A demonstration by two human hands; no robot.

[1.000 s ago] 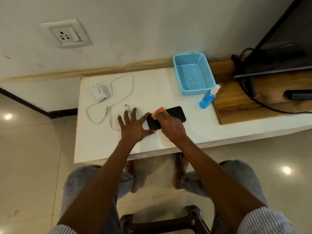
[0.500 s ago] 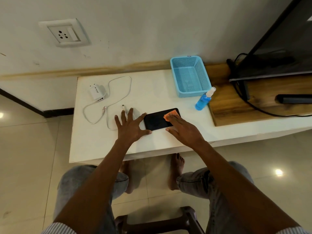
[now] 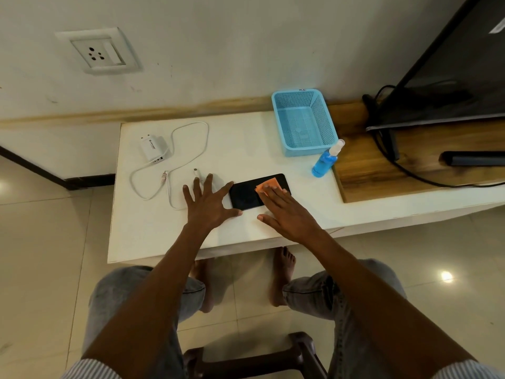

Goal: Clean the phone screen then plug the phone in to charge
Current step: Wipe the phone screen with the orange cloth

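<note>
Now R hand (image 3: pixel 289 214) fingers flat, pressing cloth (image 3: pixel 268 186) on phone (image 3: pixel 246 195); L hand (image 3: pixel 209 207) splayed, steadying.

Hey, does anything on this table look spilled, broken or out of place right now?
Nothing looks spilled or broken. The blue spray bottle lies tipped on its side beside the blue basket instead of standing. The charger sits unplugged, its white cable looped loosely across the table.

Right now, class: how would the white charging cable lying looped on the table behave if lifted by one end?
The white charging cable probably hangs floppy: it lies in loose curves. Likely light, being thin. Its unplugged ends would probably trail and swing.
</note>
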